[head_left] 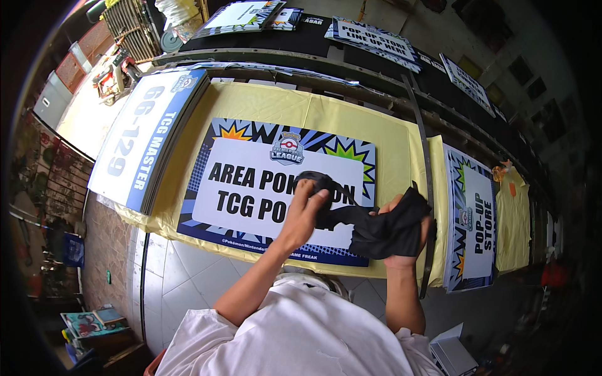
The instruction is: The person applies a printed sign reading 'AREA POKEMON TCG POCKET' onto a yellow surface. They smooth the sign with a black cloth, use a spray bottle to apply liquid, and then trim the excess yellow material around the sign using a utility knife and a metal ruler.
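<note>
A printed sign board (238,163) with a white middle and a patterned blue border lies flat on yellow wrapping (389,150). Over its lower right half my left hand (304,207) has its fingers closed on one bunched part of a black cloth (385,232). Farther right, my right hand (407,241) grips another part of the same cloth, which hides much of that hand and part of the board's printing. A band of cloth stretches between the two hands.
Stacked signs (141,144) lie left, another sign (470,216) right beside a metal strip (426,263). A black rack surface (251,44) holds more boards behind. A scooter (114,78) stands outside at upper left; a cardboard box (453,356) sits low at right.
</note>
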Demonstrator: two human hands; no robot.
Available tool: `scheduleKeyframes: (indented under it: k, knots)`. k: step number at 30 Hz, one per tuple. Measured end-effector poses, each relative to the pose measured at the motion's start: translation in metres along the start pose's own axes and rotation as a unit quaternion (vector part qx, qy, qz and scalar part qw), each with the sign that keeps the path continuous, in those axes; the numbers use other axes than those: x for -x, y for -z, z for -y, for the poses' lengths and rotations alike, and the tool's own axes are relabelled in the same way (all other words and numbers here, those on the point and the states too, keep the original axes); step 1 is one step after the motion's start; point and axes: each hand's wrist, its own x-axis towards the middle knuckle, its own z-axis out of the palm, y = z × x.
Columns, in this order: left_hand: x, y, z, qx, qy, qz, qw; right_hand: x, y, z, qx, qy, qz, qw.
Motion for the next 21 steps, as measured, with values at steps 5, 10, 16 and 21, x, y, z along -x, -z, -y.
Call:
scheduleKeyframes:
  k: [5, 10, 16, 21]
  knots:
    - [0.038, -0.084, -0.016, 0.207, 0.004, 0.224, 0.952, -0.064, -0.076, 0.046, -0.279, -0.044, 0.152, 0.947]
    - [0.017, -0.077, -0.079, 0.251, -0.013, 0.099, 0.963, -0.088, -0.106, 0.076, 0.086, 0.094, 0.040, 0.991]
    - [-0.018, -0.007, -0.143, 0.490, -0.070, 0.110, 0.862, -0.034, 0.010, 0.027, 0.585, 0.214, 0.174, 0.762]
    - [-0.027, -0.009, -0.141, 0.335, -0.085, 0.107, 0.932, 0.016, 0.079, -0.059, 0.582, 0.026, 0.164, 0.796]
